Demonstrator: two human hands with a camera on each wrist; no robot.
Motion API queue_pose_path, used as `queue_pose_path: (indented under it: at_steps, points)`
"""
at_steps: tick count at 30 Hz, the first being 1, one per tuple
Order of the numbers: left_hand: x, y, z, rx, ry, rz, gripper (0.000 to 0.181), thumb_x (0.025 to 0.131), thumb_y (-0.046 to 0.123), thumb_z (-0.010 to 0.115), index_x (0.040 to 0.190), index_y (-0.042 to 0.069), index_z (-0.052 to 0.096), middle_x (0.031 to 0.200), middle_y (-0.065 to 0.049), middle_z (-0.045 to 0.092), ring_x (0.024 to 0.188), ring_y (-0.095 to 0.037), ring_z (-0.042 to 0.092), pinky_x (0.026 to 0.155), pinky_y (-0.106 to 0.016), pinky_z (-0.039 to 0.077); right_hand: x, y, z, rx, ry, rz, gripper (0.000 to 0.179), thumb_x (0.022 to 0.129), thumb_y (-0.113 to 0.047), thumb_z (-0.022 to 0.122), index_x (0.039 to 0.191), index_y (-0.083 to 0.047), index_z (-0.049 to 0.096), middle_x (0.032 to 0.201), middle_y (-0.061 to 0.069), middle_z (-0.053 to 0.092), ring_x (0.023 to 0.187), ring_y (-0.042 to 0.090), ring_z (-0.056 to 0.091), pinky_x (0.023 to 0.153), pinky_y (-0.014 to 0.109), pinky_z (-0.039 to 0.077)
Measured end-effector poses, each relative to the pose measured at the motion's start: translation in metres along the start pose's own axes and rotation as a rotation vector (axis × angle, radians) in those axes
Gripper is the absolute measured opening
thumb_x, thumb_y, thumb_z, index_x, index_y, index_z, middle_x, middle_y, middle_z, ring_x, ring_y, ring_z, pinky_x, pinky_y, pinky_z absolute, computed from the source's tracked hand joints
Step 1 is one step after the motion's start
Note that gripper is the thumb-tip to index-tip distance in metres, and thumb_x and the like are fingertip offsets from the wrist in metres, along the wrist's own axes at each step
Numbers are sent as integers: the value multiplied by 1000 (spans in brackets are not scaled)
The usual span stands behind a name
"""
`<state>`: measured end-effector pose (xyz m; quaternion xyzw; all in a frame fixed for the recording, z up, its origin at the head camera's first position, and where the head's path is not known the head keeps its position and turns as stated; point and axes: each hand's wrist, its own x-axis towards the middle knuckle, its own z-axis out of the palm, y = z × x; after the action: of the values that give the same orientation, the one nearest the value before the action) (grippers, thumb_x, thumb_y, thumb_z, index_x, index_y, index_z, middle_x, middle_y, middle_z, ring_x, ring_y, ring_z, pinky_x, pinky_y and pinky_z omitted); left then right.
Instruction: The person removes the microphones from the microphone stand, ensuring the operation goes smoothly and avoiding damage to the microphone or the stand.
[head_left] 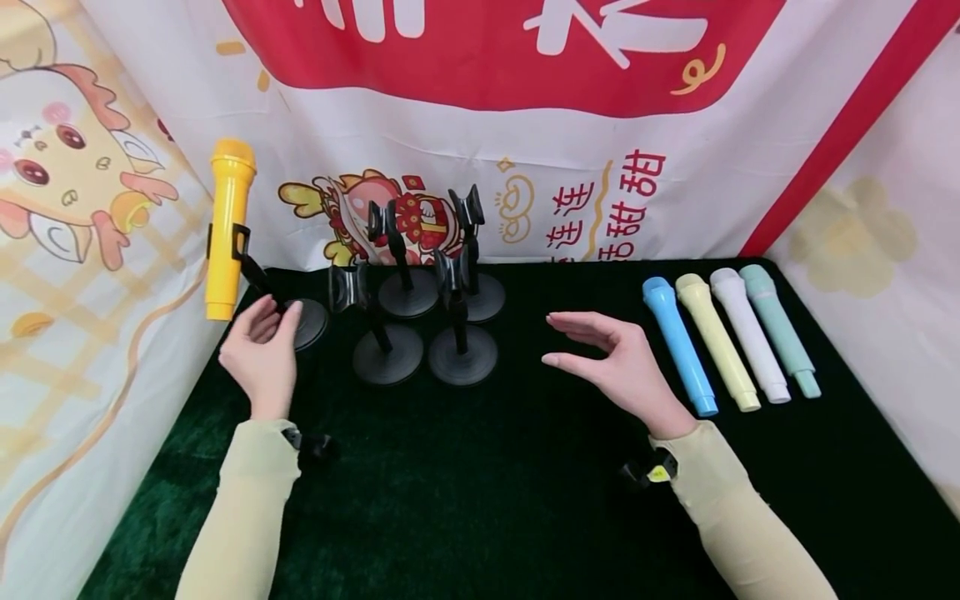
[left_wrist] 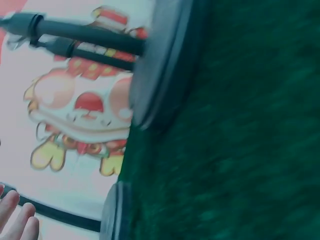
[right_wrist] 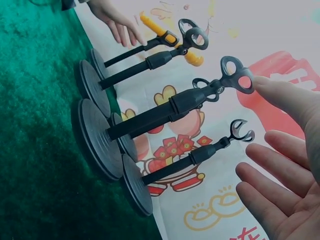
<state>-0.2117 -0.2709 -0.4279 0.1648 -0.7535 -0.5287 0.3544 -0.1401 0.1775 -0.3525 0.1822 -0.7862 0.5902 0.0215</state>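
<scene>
A yellow toy microphone sits tilted in the clip of a black desk stand at the left, whose round base shows beside my left hand. That hand is near the stand with its fingers loosely bent and nothing in them; in the left wrist view only its fingertips show. My right hand hovers right of the other stands, thumb and fingers spread apart, holding nothing. Black stands with bare clips are grouped between the hands, including a front left stand and a front right stand.
Four microphones, so several, lie side by side at the right: blue, pale yellow, white and green. Dark green cloth covers the table. A printed curtain hangs right behind the stands.
</scene>
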Motion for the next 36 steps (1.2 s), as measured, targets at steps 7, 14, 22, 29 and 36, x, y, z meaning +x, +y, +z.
queue_pose_path:
  at_steps: [7,14,22,29,36]
  points:
    - [21,-4,-3,4,86,-116,59,78,44,89,124,12,71,121,-2,71,102,-16,70,93,-24,53,-1,-1,-1,12,-12,-6,45,90,-12,81,132,-4,65,132,7,66,123,24,61,102,30,49]
    - [39,-8,6,-113,99,-151,69,74,33,94,133,17,62,126,-5,68,95,-13,71,91,-23,54,-2,1,-2,15,-5,-4,45,90,-13,82,130,-4,66,131,6,67,121,20,62,102,31,49]
    - [59,-19,14,-149,99,-224,57,74,35,92,119,15,65,108,-2,66,96,-15,65,94,-23,52,-3,2,-4,9,-15,-2,46,90,-13,81,132,-4,65,131,3,67,122,16,61,103,32,49]
    - [65,-18,14,-191,66,-282,53,74,35,92,114,16,63,101,0,64,94,-14,61,95,-24,50,-1,1,-5,5,-14,0,47,90,-11,81,133,-3,65,133,9,66,122,18,61,103,31,49]
    - [60,-10,7,-221,35,-268,51,77,32,90,115,15,61,102,0,60,96,-13,58,95,-25,48,-2,0,-6,5,-6,8,46,90,-12,81,133,-4,65,133,8,66,122,16,61,103,31,49]
